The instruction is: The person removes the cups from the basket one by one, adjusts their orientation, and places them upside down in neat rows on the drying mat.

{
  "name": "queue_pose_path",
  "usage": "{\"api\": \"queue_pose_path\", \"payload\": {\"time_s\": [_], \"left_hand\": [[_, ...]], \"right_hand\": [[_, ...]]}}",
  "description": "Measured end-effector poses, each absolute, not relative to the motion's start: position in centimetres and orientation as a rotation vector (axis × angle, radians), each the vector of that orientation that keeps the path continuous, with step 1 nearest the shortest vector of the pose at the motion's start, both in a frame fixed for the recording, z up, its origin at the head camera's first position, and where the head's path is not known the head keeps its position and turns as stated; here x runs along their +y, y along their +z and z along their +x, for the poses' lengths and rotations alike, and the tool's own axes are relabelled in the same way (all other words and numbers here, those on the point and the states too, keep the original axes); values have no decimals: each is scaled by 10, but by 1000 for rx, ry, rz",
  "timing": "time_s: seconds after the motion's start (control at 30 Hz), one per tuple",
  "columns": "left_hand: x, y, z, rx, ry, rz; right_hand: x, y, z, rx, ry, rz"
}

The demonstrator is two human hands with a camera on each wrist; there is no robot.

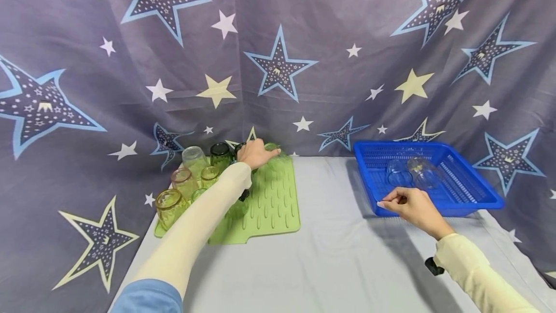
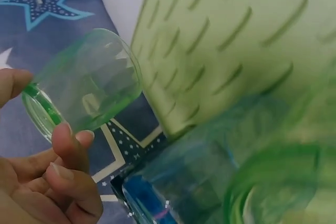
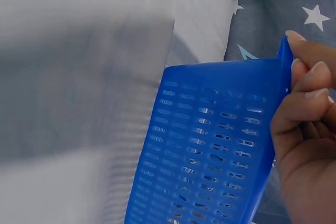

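Note:
My left hand (image 1: pixel 255 153) is at the back of the green drying mat (image 1: pixel 278 221). Its thumb and fingertips pinch one end of a clear green drinking glass (image 2: pixel 86 80), which lies tilted in the left wrist view. In the head view that glass (image 1: pixel 273 149) is partly behind the hand. At the right, my right hand (image 1: pixel 414 209) pinches the near left rim of a blue plastic basket (image 1: pixel 365 175). The right wrist view shows thumb and fingers on the rim (image 3: pixel 285 59). Clear glasses (image 1: pixel 397 174) lie inside the basket.
Several coloured glasses stand on the mat's left part, among them an amber one (image 1: pixel 169 202), a pink one (image 1: pixel 184 180) and a dark one (image 1: pixel 220 153). A pale cloth (image 1: pixel 330 255) covers the table. A star-patterned curtain (image 1: pixel 278 110) hangs behind.

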State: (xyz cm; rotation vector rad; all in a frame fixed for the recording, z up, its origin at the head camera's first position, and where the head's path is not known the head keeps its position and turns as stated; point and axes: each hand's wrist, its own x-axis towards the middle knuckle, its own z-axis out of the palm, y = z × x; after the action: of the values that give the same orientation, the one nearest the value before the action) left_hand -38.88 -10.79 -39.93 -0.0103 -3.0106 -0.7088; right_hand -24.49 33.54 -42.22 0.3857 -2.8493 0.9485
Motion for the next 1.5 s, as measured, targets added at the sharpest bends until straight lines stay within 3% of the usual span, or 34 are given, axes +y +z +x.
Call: {"api": "queue_pose_path", "payload": {"time_s": [0.4, 1.5], "left_hand": [[-113, -402, -399, -3066, -359, -134], [-102, -406, -423, -3205, -137, -224]], "right_hand": [[332, -421, -247, -2838, 1011, 392], [339, -426, -247, -2838, 1029, 366]]}}
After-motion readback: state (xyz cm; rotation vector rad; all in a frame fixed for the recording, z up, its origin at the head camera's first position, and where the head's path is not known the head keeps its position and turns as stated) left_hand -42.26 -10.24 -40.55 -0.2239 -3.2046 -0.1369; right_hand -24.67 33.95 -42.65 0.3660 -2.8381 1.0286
